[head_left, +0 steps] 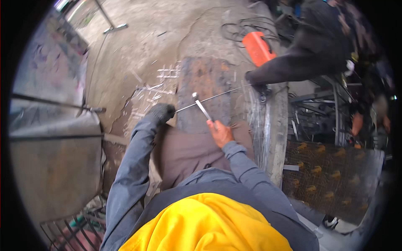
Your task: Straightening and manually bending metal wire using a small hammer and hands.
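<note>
My left hand (161, 113), in a dark grey glove, is closed round the near end of a thin metal rod (224, 92). The rod runs slantwise across a rusty steel plate (204, 75) in front of my knees. My bare right hand (220, 134) grips a hammer (203, 109) by its handle. The hammer's head is over the rod, near the plate's middle; whether they touch I cannot tell. Another person's dark sleeve (289, 67) reaches in from the right, with that person's gloved hand (256, 83) at the rod's far end.
Thin metal strips (155, 88) lie scattered on the floor left of the plate. An orange box-shaped thing (258, 48) stands by coiled black cable (234, 31) at the back right. Metal frames and a dark patterned panel (326, 180) are on the right, a large sheet (58, 163) on the left.
</note>
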{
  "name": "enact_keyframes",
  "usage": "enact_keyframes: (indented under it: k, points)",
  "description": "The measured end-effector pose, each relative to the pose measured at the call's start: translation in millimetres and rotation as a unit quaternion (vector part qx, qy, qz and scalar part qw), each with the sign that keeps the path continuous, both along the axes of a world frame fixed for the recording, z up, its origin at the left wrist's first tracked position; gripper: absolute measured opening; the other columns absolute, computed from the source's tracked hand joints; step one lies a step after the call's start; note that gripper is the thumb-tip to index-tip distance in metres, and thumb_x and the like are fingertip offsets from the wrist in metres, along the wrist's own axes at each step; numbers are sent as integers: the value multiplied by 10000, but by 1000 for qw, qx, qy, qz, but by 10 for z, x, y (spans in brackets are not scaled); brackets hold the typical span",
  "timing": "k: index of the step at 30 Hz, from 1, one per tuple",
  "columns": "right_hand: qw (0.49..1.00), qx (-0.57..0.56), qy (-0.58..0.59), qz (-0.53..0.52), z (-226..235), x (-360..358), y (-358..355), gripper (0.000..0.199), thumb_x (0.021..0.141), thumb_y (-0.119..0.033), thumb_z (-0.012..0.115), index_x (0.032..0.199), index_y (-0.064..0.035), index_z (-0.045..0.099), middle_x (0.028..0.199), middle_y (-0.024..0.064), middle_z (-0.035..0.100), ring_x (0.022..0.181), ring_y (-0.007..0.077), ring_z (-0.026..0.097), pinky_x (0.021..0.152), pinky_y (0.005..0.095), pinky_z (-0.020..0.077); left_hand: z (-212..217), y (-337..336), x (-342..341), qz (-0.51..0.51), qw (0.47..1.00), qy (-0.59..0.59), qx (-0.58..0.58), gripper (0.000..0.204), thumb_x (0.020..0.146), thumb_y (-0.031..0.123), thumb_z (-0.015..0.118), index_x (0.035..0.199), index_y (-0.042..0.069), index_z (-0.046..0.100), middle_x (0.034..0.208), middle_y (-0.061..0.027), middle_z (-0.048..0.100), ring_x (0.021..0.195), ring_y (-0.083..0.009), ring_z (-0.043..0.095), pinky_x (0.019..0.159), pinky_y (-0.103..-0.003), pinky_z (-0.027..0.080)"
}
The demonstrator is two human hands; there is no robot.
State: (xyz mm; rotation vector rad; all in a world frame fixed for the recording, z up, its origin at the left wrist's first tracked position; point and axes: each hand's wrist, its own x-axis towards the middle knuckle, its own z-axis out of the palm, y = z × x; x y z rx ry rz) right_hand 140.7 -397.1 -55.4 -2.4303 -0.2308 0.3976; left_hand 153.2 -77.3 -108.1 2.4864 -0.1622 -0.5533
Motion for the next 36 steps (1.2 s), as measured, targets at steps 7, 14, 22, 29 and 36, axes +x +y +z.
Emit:
enact_keyframes:
  k: [7, 14, 22, 29, 36]
  points:
    - [997, 54, 28, 44, -140, -182, -4, 556, 954, -616, 448, 921, -76, 577, 789, 273, 628, 785, 493, 615, 708, 560, 468, 10, 197, -422, 30, 999, -29, -24, 170, 804, 220, 666, 881, 73, 706, 851, -141, 705, 818, -287, 690, 720, -393, 533]
    - [997, -73, 34, 11, 87, -584, -678, 529, 972, -588, 430, 973, -88, 605, 817, 242, 668, 787, 453, 660, 719, 548, 510, 395, -252, -748, 224, 893, 167, -353, 116, 883, 124, 669, 974, 53, 668, 751, -9, 637, 630, -91, 565, 566, -249, 475]
    - [999, -44, -7, 10, 1, -510, -613, 547, 976, -583, 425, 920, -64, 590, 740, 250, 658, 697, 467, 652, 670, 565, 508, 1556, -1722, -1149, 259, 717, 188, -619, 179, 938, 190, 647, 1035, 65, 564, 793, -60, 611, 556, -111, 539, 480, -228, 440]
    - [997, -63, 46, 22, 103, -570, -630, 546, 974, -581, 408, 1040, -74, 601, 935, 257, 687, 882, 460, 669, 804, 554, 518, 1599, -2284, -1350, 263, 581, 354, -684, 175, 955, 208, 632, 1075, 92, 582, 869, -41, 644, 652, -135, 598, 548, -249, 485]
    - [995, -63, 59, 52, 261, -587, -622, 265, 911, -324, 546, 1053, -103, 575, 935, 260, 679, 898, 468, 657, 805, 562, 509, 2119, -2359, -1034, 288, 504, 330, -745, 188, 947, 182, 628, 1104, 83, 597, 881, -43, 652, 661, -120, 603, 575, -235, 517]
